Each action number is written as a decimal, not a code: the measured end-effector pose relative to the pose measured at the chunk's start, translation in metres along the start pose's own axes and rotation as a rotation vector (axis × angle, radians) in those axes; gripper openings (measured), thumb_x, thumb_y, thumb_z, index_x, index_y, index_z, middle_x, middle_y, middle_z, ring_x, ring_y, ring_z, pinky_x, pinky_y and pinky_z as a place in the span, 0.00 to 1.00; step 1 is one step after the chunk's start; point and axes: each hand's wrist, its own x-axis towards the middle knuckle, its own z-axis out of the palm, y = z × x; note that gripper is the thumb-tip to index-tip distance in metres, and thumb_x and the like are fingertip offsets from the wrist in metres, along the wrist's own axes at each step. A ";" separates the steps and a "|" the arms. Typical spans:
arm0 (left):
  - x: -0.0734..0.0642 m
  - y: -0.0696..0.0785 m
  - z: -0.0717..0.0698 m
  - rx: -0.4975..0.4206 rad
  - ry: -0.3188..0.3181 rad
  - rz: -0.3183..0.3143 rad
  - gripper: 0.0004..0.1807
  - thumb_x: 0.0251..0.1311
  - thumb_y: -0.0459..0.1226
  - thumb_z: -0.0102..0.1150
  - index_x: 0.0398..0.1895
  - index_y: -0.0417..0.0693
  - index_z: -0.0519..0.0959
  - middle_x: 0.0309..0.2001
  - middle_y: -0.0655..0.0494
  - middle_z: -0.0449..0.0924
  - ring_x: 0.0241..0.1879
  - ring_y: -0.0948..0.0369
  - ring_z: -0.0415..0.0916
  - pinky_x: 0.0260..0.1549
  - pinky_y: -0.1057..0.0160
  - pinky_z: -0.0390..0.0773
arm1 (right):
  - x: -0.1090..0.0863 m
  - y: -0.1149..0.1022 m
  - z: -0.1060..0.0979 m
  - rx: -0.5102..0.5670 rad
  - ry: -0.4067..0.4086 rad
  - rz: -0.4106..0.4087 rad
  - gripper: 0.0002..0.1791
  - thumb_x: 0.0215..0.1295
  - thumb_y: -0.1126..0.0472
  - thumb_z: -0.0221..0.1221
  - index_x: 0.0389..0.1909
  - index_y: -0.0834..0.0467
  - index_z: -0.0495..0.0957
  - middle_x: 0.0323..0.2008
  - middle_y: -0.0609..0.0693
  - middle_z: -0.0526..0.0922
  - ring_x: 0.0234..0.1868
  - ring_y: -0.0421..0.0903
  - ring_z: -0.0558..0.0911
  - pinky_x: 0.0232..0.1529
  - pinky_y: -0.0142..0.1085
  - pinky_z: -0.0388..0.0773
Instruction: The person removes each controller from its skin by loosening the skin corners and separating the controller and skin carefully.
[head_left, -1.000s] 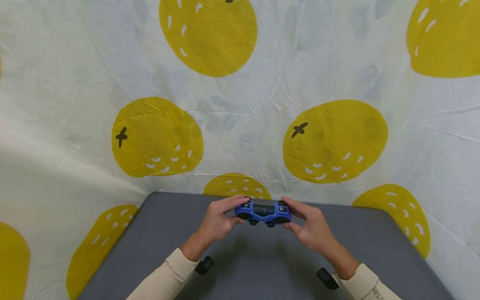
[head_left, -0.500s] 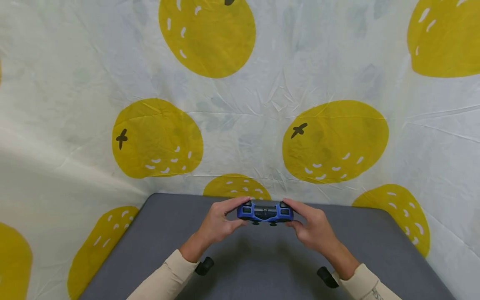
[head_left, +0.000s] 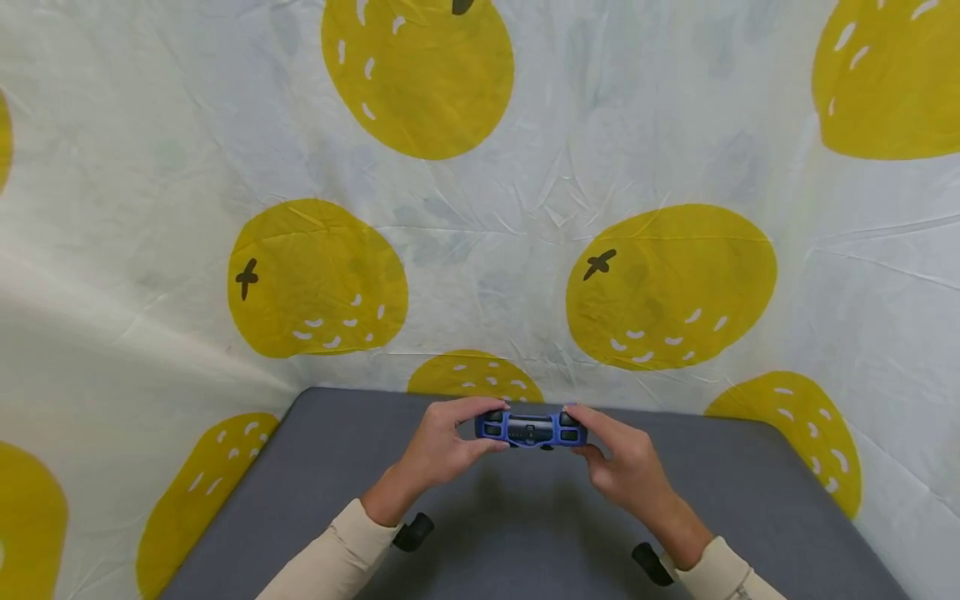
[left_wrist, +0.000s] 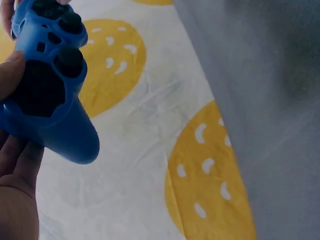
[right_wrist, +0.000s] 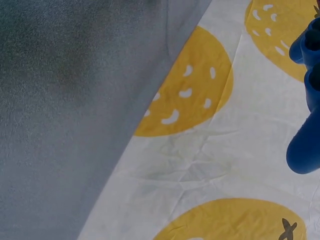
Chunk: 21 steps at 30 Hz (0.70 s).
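A blue and black game controller [head_left: 531, 428] is held up between both hands over the far part of the grey table. Its edge with the shoulder buttons faces the head camera. My left hand [head_left: 442, 442] pinches its left end, thumb below and fingers on top. The right hand [head_left: 626, 458] grips the other end in the same manner. In the left wrist view the controller [left_wrist: 47, 90] shows its thumbsticks and one handle, with the left thumb on its face. Only part of the controller [right_wrist: 307, 135] enters the right wrist view, where the right hand is out of sight.
The grey table [head_left: 525, 533] stretches beneath the hands. A white cloth [head_left: 487, 275] printed with yellow fruit hangs behind and around it. A black wrist camera [head_left: 414, 532] sits at the left cuff, and another black wrist camera [head_left: 651, 564] at the right cuff.
The controller has tilted in the hands, so its shoulder-button edge faces the head camera more squarely and the thumbsticks below are less visible. Both hands keep hold, shifting only slightly.
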 end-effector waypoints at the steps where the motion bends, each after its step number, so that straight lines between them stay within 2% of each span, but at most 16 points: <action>1: 0.000 0.000 0.000 -0.001 0.009 -0.005 0.25 0.53 0.34 0.80 0.56 0.47 0.86 0.54 0.51 0.90 0.53 0.56 0.88 0.49 0.55 0.89 | -0.001 0.000 0.000 0.006 -0.005 0.006 0.39 0.34 0.83 0.76 0.55 0.60 0.84 0.46 0.57 0.91 0.41 0.54 0.91 0.55 0.21 0.80; 7: -0.002 -0.001 0.004 -0.007 0.063 0.011 0.23 0.49 0.32 0.81 0.52 0.50 0.88 0.50 0.52 0.91 0.48 0.57 0.89 0.46 0.61 0.89 | -0.003 0.002 0.002 0.021 -0.028 0.003 0.38 0.37 0.83 0.75 0.56 0.60 0.84 0.48 0.58 0.90 0.44 0.56 0.91 0.60 0.22 0.79; 16: -0.004 -0.003 0.007 -0.015 0.102 0.082 0.24 0.48 0.29 0.81 0.52 0.45 0.88 0.50 0.47 0.91 0.57 0.48 0.87 0.54 0.55 0.87 | -0.005 0.000 0.003 -0.017 -0.020 -0.013 0.38 0.39 0.82 0.73 0.58 0.61 0.83 0.48 0.58 0.90 0.46 0.58 0.90 0.58 0.24 0.81; 21: -0.004 -0.005 0.008 0.015 0.121 0.123 0.24 0.47 0.28 0.81 0.51 0.44 0.88 0.50 0.45 0.91 0.57 0.47 0.87 0.54 0.54 0.87 | -0.006 0.000 0.003 -0.028 -0.032 -0.007 0.40 0.38 0.82 0.74 0.60 0.60 0.83 0.49 0.58 0.90 0.46 0.57 0.90 0.56 0.26 0.82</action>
